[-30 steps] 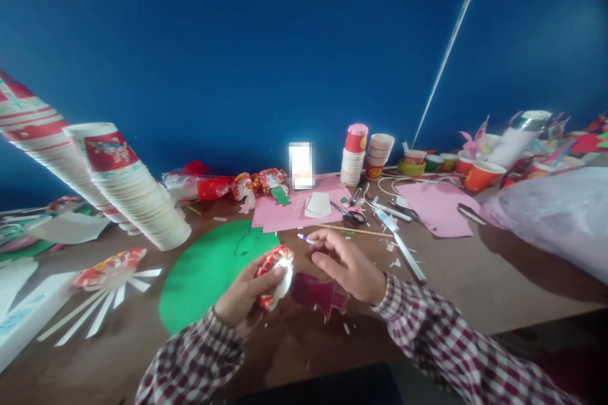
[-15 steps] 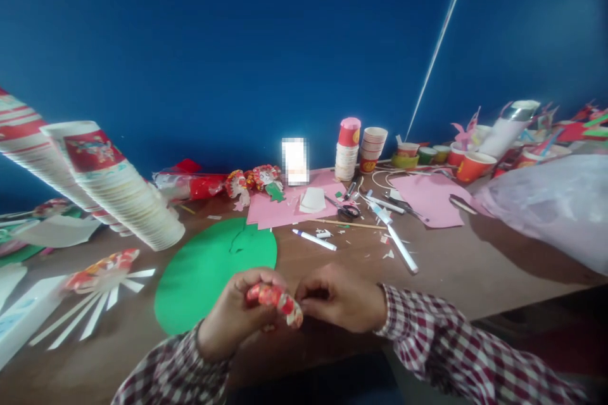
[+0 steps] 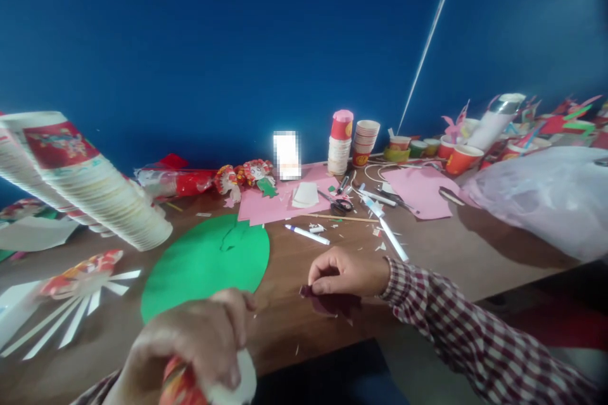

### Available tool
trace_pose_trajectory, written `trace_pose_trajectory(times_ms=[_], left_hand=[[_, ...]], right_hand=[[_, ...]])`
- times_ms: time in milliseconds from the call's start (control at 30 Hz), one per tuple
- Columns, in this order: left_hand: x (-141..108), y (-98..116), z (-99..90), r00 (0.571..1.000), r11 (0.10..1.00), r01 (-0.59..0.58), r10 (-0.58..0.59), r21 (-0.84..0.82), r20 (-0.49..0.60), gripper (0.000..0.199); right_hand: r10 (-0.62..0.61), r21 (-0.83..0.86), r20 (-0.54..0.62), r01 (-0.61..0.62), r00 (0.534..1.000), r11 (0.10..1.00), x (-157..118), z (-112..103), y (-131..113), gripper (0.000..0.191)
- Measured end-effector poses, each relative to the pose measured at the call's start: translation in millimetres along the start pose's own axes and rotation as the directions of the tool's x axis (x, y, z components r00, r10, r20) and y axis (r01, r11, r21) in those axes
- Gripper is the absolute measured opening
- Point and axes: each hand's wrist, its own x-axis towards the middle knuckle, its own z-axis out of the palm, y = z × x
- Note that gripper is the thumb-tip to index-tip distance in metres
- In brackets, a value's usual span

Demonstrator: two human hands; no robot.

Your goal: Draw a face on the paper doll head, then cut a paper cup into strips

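Observation:
At the lower left, my left hand (image 3: 199,345) is wrapped round a cut paper cup (image 3: 183,386) with a red and yellow print. The cup's round white part (image 3: 244,376) shows beside my fingers, and the bottom of the frame cuts off the rest. My right hand (image 3: 342,275) is low over the brown table, thumb and forefinger pinched together. A small dark bit (image 3: 305,291) shows at those fingertips, too small to name. A big green paper circle (image 3: 204,266) lies between the hands, farther back.
Stacks of paper cups (image 3: 109,196) lean at the left, near a cup cut into strips (image 3: 85,291). A white marker (image 3: 308,234), scissors (image 3: 339,204), pink paper (image 3: 418,193) and paper scraps lie farther back. A plastic bag (image 3: 536,196) sits at the right.
My hands have come apart. The left one has moved down and left with the cut cup, which is turned to show its white part. My right hand is off the cup, over the table.

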Motion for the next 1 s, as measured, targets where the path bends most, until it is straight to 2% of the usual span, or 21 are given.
trace_pose_trajectory(times_ms=[33, 67, 167, 267, 400, 433, 500, 567, 667, 800, 1000], left_hand=[[3, -4, -0.8, 0.999, 1.0, -0.021, 0.021, 0.008, -0.024, 0.01], [7, -10, -0.8, 0.998, 0.999, -0.009, 0.011, 0.037, -0.058, 0.009], [19, -32, 1.9, 0.987, 0.97, 0.086, -0.051, 0.229, -0.155, 0.009], [23, -55, 6.6, 0.983, 0.941, 0.093, -0.034, 0.324, -0.181, 0.01], [22, -78, 17.1, 0.984, 0.854, 0.101, -0.011, 0.511, -0.176, 0.01], [22, -82, 19.8, 0.988, 0.833, 0.107, -0.025, 0.543, -0.155, 0.005], [20, -86, 23.7, 0.998, 0.811, 0.062, -0.051, 0.581, -0.035, 0.006], [18, -86, 24.4, 0.993, 0.804, -0.007, -0.063, 0.595, 0.097, 0.015], [15, -83, 20.3, 0.977, 0.777, -0.083, -0.058, 0.623, 0.203, 0.034], [13, -86, 11.6, 0.967, 0.728, -0.173, -0.001, 0.663, 0.254, 0.044], [21, -103, 8.7, 0.955, 0.678, -0.286, 0.144, 0.677, 0.259, 0.036]], right_hand=[[0.016, -0.023, -0.02, -0.017, 1.0, 1.0, -1, -3, 1, 0.027], [0.027, -0.06, -0.058, -0.031, 0.998, 0.998, -3, -7, 2, 0.026], [-0.019, -0.277, -0.279, -0.062, 0.96, 0.959, -4, -18, 9, 0.019], [-0.083, -0.49, -0.457, -0.173, 0.886, 0.854, -6, -29, 22, 0.017], [-0.18, -0.662, -0.56, -0.306, 0.808, 0.684, -8, -39, 37, 0.021], [-0.216, -0.691, -0.565, -0.313, 0.797, 0.651, -9, -40, 39, 0.023], [-0.267, -0.728, -0.556, -0.306, 0.787, 0.613, -13, -40, 41, 0.027], [-0.288, -0.745, -0.536, -0.284, 0.794, 0.603, -17, -39, 41, 0.028], [-0.301, -0.747, -0.522, -0.257, 0.798, 0.613, -25, -41, 41, 0.028], [-0.313, -0.718, -0.586, -0.299, 0.748, 0.629, -41, -55, 46, 0.025], [-0.228, -0.636, -0.738, -0.542, 0.635, 0.55, -70, -89, 58, 0.018]])
